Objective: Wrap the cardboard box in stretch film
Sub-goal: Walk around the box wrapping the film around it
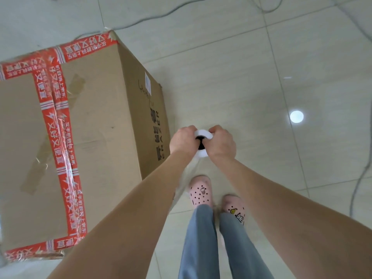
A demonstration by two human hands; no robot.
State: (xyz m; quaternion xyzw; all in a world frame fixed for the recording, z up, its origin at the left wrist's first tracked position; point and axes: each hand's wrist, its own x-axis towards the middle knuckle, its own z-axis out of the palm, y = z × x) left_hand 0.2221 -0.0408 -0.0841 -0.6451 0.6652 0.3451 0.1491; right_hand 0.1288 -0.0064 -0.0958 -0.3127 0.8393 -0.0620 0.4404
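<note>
Two hands on one roll: left hand (182,141) and right hand (221,143) are both clamped round the white stretch film roll (203,133), just right of the cardboard box (96,117) with red tape (58,137). Floor (241,77) is pale glossy tile with a round light glare (296,116). Grey cables (352,198) snake around. Pink clogs (200,191) below, and the forearms hide the box's near corner.

1. Bright, even indoor light; a round white glare spot (296,116) lies on the glossy pale tiled floor (241,77), right of centre.
2. Shadows are faint and soft.
3. Wide-angle distortion bows the brown cardboard box with red tape (100,121) at the left edge.
4. The white roll of stretch film (203,132) at centre looks washed out.
</note>
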